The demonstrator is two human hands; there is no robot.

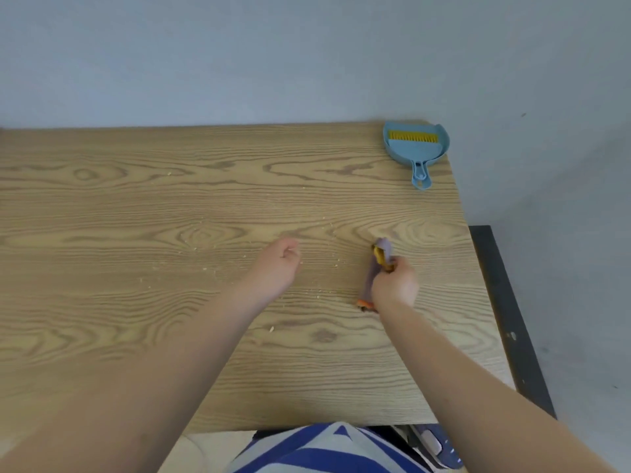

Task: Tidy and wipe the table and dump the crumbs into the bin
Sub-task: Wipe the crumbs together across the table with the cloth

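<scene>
Small pale crumbs (321, 292) lie scattered over the middle of the wooden table (170, 206). My right hand (396, 285) grips a bunched grey-purple cloth (375, 268) with yellow and orange parts, right of the table's centre. My left hand (281, 264) hovers low over the table's middle with its fingers curled and nothing visible in it. A blue dustpan (415, 148) with a yellow-bristled brush (413, 135) lying inside it sits at the far right corner, well beyond both hands.
The table's right edge runs close to my right hand, with a dark frame (505, 319) beside it. A grey wall (307, 56) stands behind the table. A blue-and-white striped garment (324, 448) shows at the near edge.
</scene>
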